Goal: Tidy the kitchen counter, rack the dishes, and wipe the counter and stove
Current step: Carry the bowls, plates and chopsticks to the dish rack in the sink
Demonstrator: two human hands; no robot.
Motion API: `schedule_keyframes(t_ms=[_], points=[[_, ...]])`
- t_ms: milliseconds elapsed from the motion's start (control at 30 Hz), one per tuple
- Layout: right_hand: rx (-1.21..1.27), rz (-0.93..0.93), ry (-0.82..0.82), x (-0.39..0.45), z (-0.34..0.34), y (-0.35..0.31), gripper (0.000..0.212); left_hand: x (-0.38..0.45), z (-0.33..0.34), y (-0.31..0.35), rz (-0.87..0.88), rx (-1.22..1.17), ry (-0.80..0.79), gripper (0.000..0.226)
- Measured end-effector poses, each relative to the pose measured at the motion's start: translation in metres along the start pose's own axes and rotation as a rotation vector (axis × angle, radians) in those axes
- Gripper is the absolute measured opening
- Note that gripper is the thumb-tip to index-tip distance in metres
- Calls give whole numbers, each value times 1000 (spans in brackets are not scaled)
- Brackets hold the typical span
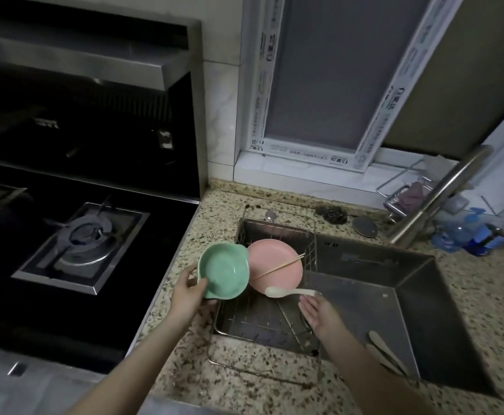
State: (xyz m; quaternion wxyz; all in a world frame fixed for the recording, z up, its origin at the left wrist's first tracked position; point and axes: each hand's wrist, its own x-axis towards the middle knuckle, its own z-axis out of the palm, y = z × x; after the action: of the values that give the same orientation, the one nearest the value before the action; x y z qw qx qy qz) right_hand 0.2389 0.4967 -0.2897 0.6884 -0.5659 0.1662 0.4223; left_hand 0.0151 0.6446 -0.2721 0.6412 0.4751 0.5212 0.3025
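Left hand holds green bowl at rack edge; right hand open over rack.

Left hand (pixel 188 290) grips the green bowl (pixel 225 272) by its near rim, thumb inside, fingers (pixel 184 272) curled round the outside; bowl tilted, over the left edge of the wire rack (pixel 310 232) set in the sink (pixel 409 283). Pink plate (pixel 276 265) leans in the rack, touching the bowl's right side, with chopsticks (pixel 277 266) lying across it. Pale spoon (pixel 292 292) lies at the plate's near edge. Right hand (pixel 319 313) hovers just near of the spoon handle, fingers straight, holding nothing. More utensils (pixel 387 353) lie in the sink basin, right. Speckled desk (pixel 274 390) surrounds the sink; stove (pixel 80 238) to the left; faucet (pixel 436 199) and blue bottle (pixel 454 232) at back right.
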Motion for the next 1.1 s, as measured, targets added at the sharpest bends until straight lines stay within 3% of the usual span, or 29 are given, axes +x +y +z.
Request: schedule_keyframes(t_ms=[467, 733, 900, 1100], points=[[-406, 59, 59, 94, 44, -10, 34, 50, 18, 2, -39, -17, -22, 40], [-387, 135, 34, 96, 55, -24, 38, 70, 37, 11, -39, -13, -26, 42], [-391, 178, -64, 68, 69, -42, 32, 69, 49, 25, -28, 42, -68, 45], [-347, 88, -235, 30, 92, -75, 28, 55, 60, 42, 56, 91, -167, 44]])
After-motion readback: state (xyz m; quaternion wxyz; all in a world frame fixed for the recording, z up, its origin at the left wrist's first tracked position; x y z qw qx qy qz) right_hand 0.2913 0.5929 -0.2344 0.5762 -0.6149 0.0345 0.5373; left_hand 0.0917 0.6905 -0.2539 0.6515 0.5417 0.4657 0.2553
